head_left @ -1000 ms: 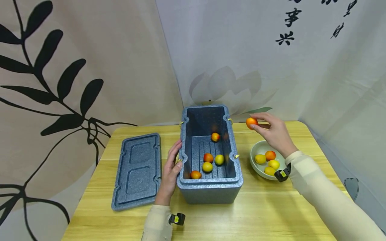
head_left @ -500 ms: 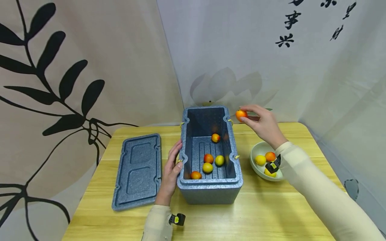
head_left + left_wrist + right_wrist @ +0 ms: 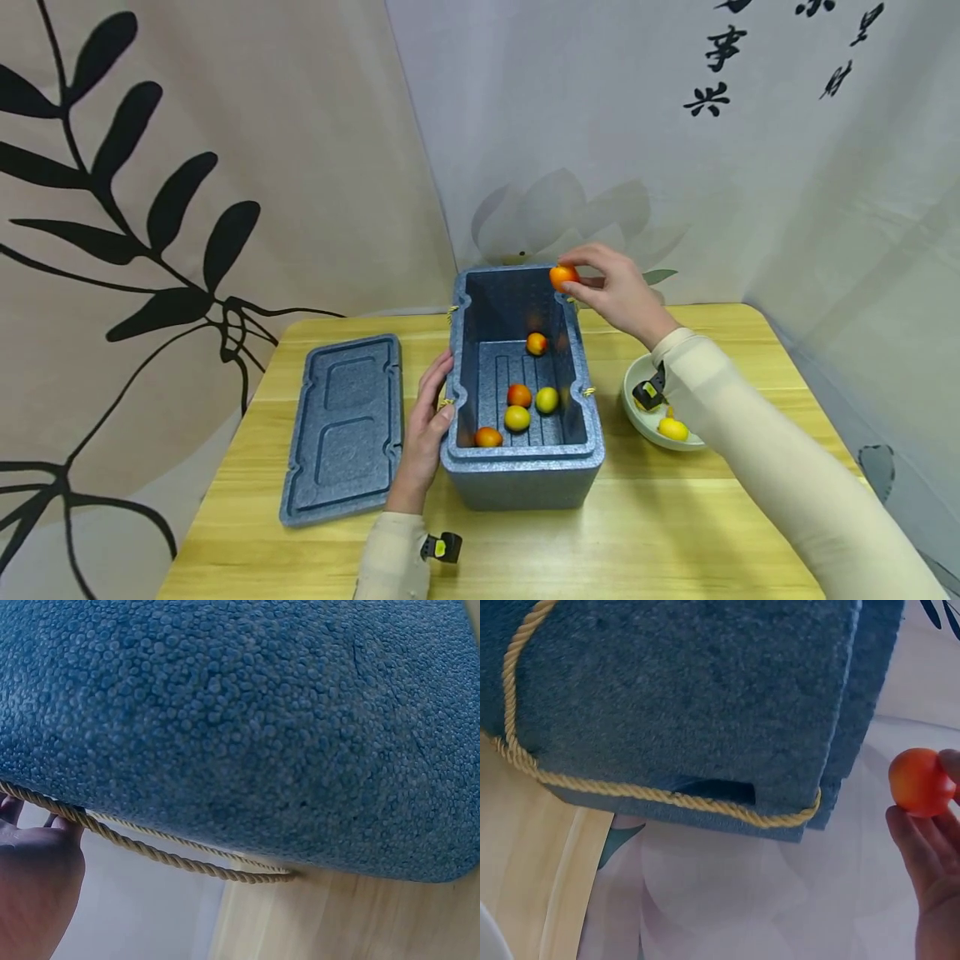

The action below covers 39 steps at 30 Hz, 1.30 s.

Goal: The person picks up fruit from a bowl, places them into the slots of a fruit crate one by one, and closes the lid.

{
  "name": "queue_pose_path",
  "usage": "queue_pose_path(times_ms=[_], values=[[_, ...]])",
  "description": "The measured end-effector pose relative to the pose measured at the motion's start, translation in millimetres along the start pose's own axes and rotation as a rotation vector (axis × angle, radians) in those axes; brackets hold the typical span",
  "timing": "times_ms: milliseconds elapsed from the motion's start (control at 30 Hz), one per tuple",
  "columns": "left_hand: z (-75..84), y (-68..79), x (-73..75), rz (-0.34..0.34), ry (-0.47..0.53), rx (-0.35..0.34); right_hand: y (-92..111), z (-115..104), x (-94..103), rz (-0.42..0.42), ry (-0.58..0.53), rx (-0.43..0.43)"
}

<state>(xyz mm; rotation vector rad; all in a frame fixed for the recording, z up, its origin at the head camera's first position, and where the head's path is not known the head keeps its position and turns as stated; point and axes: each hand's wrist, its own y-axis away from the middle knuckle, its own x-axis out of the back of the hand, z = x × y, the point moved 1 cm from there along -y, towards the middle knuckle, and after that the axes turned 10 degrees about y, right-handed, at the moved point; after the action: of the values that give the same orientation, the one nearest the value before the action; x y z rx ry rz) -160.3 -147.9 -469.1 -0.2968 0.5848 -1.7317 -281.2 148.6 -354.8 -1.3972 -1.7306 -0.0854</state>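
A blue-grey foam box (image 3: 522,474) stands uncovered on the table, with several orange and yellow round fruits (image 3: 517,418) inside. Above its far right corner, the right hand (image 3: 618,293) pinches a small orange-red round fruit (image 3: 564,277) between thumb and fingers. The same orange-red fruit (image 3: 921,782) shows in the right wrist view, beside the box's outer wall. The left hand (image 3: 423,437) rests against the left side of the box, fingers lying along the wall and thumb near the rim. In the left wrist view, the left hand (image 3: 37,877) is partly visible by the box's rope (image 3: 161,856).
The flat foam lid (image 3: 344,429) lies left of the box. To the right, a pale bowl (image 3: 634,421) holds yellow and orange fruits, partly hidden by the right forearm. Yellow rope (image 3: 641,790) runs along the box's side. A printed cloth (image 3: 330,150) hangs behind the wooden table (image 3: 637,533).
The right hand has carried the orange-red fruit leftward from above the bowl to the box's far right corner. The left hand and the fruits in the box stay in place.
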Motion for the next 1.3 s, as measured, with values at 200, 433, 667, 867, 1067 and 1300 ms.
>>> queue_pose_path(times_ms=[200,433,667,867,1067,1300], values=[[-2.2,0.3,-0.4,0.0,-0.002,0.002,-7.5,-2.8,-10.2,-0.043,0.0,0.015],[0.3,0.5,-3.0,-0.003,0.007,0.006,-14.0,-5.8,-21.6,-0.064,0.053,0.053],[0.1,0.8,-3.5,-0.003,0.006,0.007,-13.6,-2.7,-24.4,-0.08,0.087,0.048],[-1.2,0.8,-2.6,0.001,0.002,0.008,-7.6,2.7,-18.7,-0.052,0.09,0.019],[-0.7,0.6,-2.4,0.01,0.002,0.023,0.0,11.4,-10.9,-0.032,0.078,-0.02],[-0.3,0.2,-1.1,0.01,0.008,0.023,10.2,19.4,1.2,-0.014,0.065,-0.056]])
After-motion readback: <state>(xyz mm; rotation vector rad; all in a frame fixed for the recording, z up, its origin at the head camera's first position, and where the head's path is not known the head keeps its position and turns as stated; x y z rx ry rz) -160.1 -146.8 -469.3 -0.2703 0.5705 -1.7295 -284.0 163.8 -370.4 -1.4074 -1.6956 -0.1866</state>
